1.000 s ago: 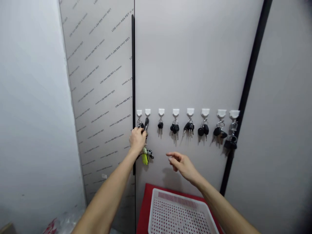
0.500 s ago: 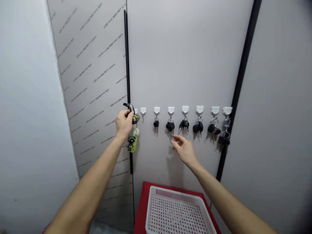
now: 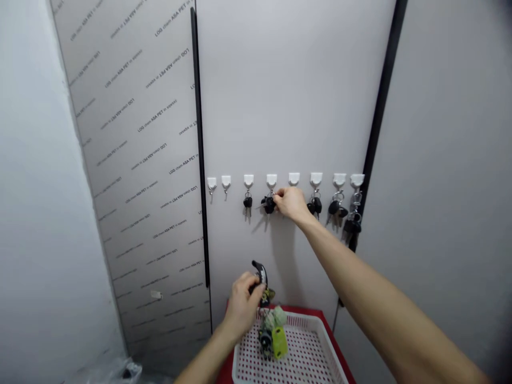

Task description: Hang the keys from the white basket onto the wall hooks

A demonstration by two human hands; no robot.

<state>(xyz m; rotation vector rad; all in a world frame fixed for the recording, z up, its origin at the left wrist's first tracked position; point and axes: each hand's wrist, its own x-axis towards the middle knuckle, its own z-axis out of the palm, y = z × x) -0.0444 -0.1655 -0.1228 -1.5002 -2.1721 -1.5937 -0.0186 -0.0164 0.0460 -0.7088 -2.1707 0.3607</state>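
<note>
My left hand (image 3: 243,300) is closed on a keychain by its black strap (image 3: 262,273), above the white basket. From the strap hang a pale green charm (image 3: 279,316), a yellow-green tag (image 3: 279,342) and a dark figure-like charm (image 3: 265,338). Up at the row of hooks, the fingertips of my right hand (image 3: 291,202) pinch the bunch of black-headed keys (image 3: 268,204) near its ring. That bunch is tilted and still under its white hook (image 3: 271,180). The right hand hides most of what hangs from the neighbouring hook (image 3: 294,178).
More keys hang along the panel: a small bunch (image 3: 248,202) to the left, others (image 3: 338,209) to the right. Two further hooks (image 3: 218,182) are at the far left. Below, a perforated white basket (image 3: 325,341) rests on a red surface (image 3: 340,349). A black vertical handle strip (image 3: 200,133) runs at left.
My left hand has carried the keychain from the hooks at the left down and right, over the basket. My right hand has moved up and taken hold of the black-headed keys.
</note>
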